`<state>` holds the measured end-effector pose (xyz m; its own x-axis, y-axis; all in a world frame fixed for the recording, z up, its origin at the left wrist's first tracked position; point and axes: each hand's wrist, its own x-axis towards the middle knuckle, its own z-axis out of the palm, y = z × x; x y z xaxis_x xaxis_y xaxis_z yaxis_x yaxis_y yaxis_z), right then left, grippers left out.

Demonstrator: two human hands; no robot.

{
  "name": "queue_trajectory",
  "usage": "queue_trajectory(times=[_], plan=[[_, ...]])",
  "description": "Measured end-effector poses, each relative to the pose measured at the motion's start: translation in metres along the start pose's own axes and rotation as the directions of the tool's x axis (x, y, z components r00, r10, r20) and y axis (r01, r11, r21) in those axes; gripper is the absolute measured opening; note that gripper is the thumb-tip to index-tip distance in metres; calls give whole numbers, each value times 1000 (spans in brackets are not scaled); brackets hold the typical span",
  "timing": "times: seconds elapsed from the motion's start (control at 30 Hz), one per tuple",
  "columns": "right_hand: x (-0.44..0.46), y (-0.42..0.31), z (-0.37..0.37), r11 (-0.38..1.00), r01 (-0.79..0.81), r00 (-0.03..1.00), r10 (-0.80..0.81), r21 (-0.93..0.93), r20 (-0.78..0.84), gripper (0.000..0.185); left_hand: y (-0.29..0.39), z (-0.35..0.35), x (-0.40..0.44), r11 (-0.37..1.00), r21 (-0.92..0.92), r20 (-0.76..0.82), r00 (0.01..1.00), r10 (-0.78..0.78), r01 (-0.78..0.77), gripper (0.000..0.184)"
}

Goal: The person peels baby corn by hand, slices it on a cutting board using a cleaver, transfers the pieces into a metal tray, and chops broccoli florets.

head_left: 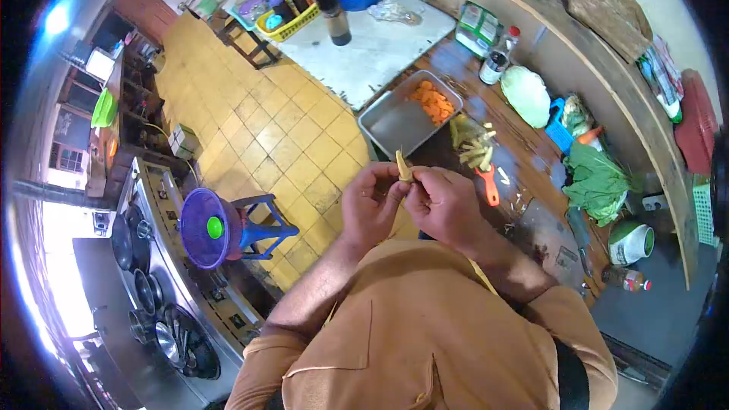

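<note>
A small pale yellow baby corn (403, 166) points upward between my hands, pinched by the fingertips of both. My left hand (372, 201) closes on it from the left and my right hand (444, 201) from the right. Just beyond them is a metal tray (402, 125) with chopped orange carrot (432, 102) in its right part. To the right of the tray several pale corn pieces (478, 150) lie on the wooden table, near an orange-handled peeler (490, 185).
Cabbage (525, 96), leafy greens (596, 182), a knife (580, 241) and bottles (497, 61) stand or lie along the right side. A white board (380, 49) is at the back. Left are a stool (266, 226) with a purple basket (199, 228) and a stove (171, 258).
</note>
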<state>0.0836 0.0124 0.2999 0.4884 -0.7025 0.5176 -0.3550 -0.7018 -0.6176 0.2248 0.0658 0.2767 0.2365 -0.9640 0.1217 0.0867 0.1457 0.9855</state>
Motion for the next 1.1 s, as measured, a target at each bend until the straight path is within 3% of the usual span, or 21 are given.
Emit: queue_trajectory(times=[0.17, 0.23, 0.3, 0.37, 0.43, 0.47, 0.53, 0.57, 0.6, 0.7, 0.77, 0.83, 0.9, 0.97, 1.03, 1.1], plan=[[19, -47, 56, 999, 45, 997, -44, 11, -68, 14, 23, -59, -19, 987, 112, -120, 984, 129, -116, 12], [25, -68, 82, 996, 80, 992, -76, 34, -105, 12, 22, -89, -27, 960, 161, -120, 961, 249, -229, 14], [32, -92, 105, 985, -26, 997, 39, 172, -73, 11, 30, -120, -33, 955, 195, -157, 954, 256, -224, 13], [37, -109, 131, 985, 31, 997, -19, 169, -73, 9, 34, -147, -39, 951, 225, -186, 949, 256, -212, 12], [38, -131, 156, 963, -70, 993, 92, 260, -71, 7, 27, -167, -42, 982, -29, -260, 950, 174, -187, 9], [33, -134, 171, 940, -151, 983, 176, 307, -55, 9, 25, -176, -44, 982, -32, -264, 949, 170, -185, 9], [27, -133, 199, 926, -174, 976, 208, 335, -70, 9, 20, -192, -47, 968, -215, -258, 964, 70, -127, 8], [24, -134, 209, 910, -193, 966, 241, 366, -89, 9, 15, -200, -48, 969, -219, -252, 966, 61, -118, 8], [25, -141, 212, 838, -336, 926, 378, 431, -12, 9, 8, -207, -47, 964, -250, -227, 973, 28, -86, 8], [13, -134, 234, 791, -398, 884, 466, 465, -36, 10, -8, -219, -49, 953, -302, -181, 983, -14, -41, 10], [7, -126, 239, 817, -382, 886, 457, 433, -81, 7, -12, -220, -52, 945, -326, -164, 986, -19, -36, 13], [13, -128, 234, 977, -162, 947, 193, 137, -258, 11, 6, -216, -58, 949, -315, -82, 995, -55, 27, 19], [8, -123, 234, 976, -151, 952, 186, 156, -241, 19, -3, -219, -56, 934, -356, -13, 1000, -9, 4, 22], [8, -121, 233, 935, -193, 946, 258, 297, -196, 26, -7, -219, -51, 931, -363, -72, 997, 20, -45, 22], [17, -128, 210, 930, -237, 950, 283, 282, -134, 32, -12, -219, -47, 955, -291, -26, 998, 55, -60, 21], [16, -118, 203, 940, -185, 980, 196, 287, -12, 29, -11, -217, -44, 968, -215, 7, 991, 135, -131, 18]])
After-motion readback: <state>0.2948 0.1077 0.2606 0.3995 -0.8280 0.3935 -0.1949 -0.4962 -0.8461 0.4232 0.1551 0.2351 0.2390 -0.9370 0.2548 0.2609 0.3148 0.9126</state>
